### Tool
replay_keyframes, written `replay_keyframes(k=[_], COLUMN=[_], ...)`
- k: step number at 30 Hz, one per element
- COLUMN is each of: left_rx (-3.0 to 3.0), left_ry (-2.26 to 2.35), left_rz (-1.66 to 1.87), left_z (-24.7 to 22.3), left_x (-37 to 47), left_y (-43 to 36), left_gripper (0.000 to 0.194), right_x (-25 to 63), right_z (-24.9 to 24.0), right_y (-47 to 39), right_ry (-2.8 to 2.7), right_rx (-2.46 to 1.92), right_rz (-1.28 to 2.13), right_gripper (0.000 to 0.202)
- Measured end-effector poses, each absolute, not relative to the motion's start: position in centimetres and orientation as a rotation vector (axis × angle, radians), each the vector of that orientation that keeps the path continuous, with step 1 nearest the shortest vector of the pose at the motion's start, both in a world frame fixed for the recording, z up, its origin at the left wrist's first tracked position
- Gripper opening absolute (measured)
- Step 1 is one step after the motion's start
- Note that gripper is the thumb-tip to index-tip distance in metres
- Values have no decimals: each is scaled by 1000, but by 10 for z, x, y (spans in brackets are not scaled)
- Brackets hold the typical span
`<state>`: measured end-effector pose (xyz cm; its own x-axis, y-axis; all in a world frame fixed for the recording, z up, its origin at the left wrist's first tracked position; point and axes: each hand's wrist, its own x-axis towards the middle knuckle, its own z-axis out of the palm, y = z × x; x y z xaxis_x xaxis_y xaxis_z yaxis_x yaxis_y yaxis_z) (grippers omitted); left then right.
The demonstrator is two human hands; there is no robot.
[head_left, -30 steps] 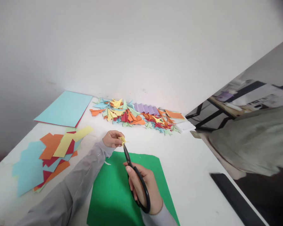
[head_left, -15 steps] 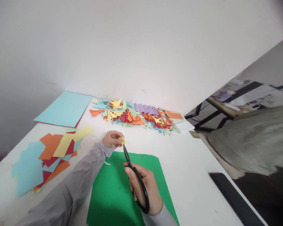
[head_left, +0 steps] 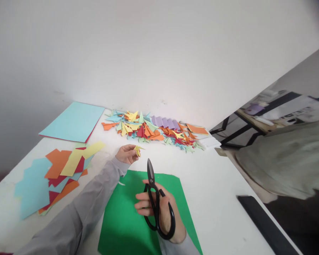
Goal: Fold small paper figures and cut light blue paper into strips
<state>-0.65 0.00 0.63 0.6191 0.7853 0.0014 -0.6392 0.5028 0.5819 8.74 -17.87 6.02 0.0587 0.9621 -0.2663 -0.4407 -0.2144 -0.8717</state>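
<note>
Pinched between the fingertips of my left hand is a small yellow folded paper piece, held just beyond the far edge of a green sheet. My right hand holds black-handled scissors over that sheet. Its thumb is in one handle loop and its other fingers are spread behind the handles. The blades point up and away, look closed together, and are apart from the yellow paper. A thin white scrap lies at the green sheet's left edge.
Folded paper shapes in several colours lie along the wall, with purple pleated paper among them. At left are loose coloured paper pieces and a light blue sheet. A black strip lies along the right table edge.
The scissors have come away from the yellow paper, back and to the right, and turned more upright. My right fingers have loosened and spread. My left hand has risen slightly with the paper.
</note>
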Motion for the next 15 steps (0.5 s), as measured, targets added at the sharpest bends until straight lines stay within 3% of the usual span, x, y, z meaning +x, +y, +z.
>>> replay_keyframes(k=[5,9,15], left_rx=[581,559,534], left_ry=[350,396,473], left_rz=[888,881,924], left_z=[7,10,14], left_x=[-5,-2,0], left_y=[-3,-5,-8], left_gripper=[27,34,24], right_x=[86,85,80], right_z=[53,52,56], right_y=[-176,-171,-157], right_ry=[-726,-877,-802], right_rx=[-982,-965,-1119], right_rz=[1503,1409,1422], right_gripper=[89,75,68])
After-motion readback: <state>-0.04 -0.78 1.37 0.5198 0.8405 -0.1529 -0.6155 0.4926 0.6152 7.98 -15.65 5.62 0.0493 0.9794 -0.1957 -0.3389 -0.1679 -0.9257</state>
